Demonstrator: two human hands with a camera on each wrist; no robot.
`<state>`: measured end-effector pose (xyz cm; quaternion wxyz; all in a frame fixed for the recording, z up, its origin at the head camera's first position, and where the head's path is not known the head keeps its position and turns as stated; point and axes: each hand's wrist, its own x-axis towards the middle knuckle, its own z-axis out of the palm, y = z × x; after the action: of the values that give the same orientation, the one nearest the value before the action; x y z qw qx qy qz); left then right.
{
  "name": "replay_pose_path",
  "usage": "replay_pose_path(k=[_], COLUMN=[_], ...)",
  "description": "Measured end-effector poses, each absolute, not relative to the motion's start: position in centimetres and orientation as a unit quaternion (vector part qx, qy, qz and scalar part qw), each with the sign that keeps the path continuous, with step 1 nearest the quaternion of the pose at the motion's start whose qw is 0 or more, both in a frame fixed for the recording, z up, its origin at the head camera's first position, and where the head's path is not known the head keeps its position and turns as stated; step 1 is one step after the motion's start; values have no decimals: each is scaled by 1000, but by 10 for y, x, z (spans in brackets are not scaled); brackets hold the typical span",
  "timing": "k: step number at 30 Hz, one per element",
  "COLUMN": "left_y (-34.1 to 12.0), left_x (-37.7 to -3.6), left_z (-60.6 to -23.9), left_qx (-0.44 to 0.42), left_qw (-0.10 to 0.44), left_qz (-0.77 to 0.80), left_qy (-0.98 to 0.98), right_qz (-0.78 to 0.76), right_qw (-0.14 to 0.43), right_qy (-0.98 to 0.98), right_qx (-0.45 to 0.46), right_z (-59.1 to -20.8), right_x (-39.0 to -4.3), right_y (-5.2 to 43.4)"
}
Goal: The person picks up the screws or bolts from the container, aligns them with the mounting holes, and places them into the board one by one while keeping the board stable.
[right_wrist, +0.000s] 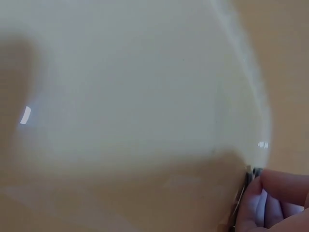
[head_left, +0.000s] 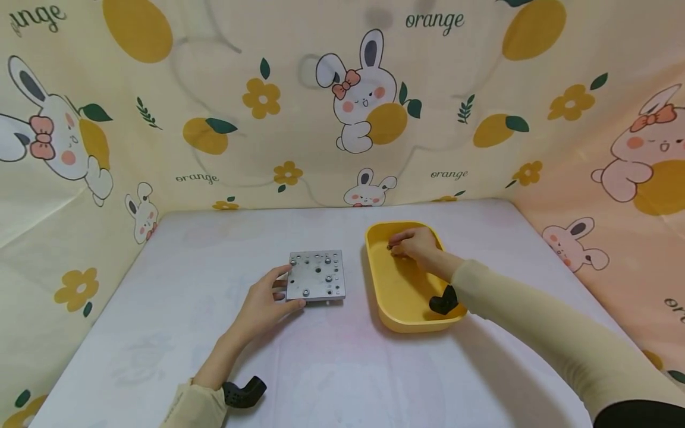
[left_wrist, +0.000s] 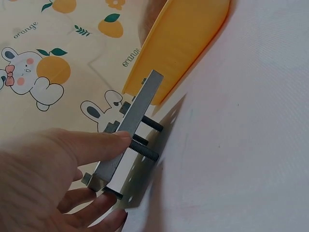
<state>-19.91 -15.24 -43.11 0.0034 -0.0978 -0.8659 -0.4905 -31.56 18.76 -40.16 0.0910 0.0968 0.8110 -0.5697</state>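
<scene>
My left hand (head_left: pixel 266 301) grips the left side and near corner of a square grey metal plate (head_left: pixel 316 273) drilled with several holes. In the left wrist view, the thumb lies along the edge of the plate (left_wrist: pixel 128 125), and threaded screws (left_wrist: pixel 145 150) stick out of its underside above the white table. Several screw heads stand on its top face. My right hand (head_left: pixel 416 245) reaches into the far part of a yellow tray (head_left: pixel 396 291). Its thumb and fingertips pinch a small dark screw (right_wrist: pixel 258 171) by the tray wall, mostly hidden by the fingers.
The tray stands on the white tabletop (head_left: pixel 332 368), a short gap to the right of the plate. Patterned cloth (head_left: pixel 299 119) rises behind the table and along both sides. Black wrist cameras (head_left: pixel 245 392) sit on both forearms, the right one over the tray.
</scene>
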Motion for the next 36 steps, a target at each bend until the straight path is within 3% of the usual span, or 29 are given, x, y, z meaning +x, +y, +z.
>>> replay_pose_path(k=[8,23,36], left_y=[-151,-149,-149], left_x=[-198,-197,-197], left_z=[-432,-433,-433], left_qx=[-91,-87,-87], left_qw=[0,3,5], left_qz=[-489,-492,-487], left_qy=[-867,-866,-869], right_qz=[-582,-530,-488], right_qw=[130,130,180], right_qy=[800,837,847], right_qx=[66,-30,-109], right_z=[-403,-416,-417], right_x=[-318,-321,-325], right_y=[188,188,192])
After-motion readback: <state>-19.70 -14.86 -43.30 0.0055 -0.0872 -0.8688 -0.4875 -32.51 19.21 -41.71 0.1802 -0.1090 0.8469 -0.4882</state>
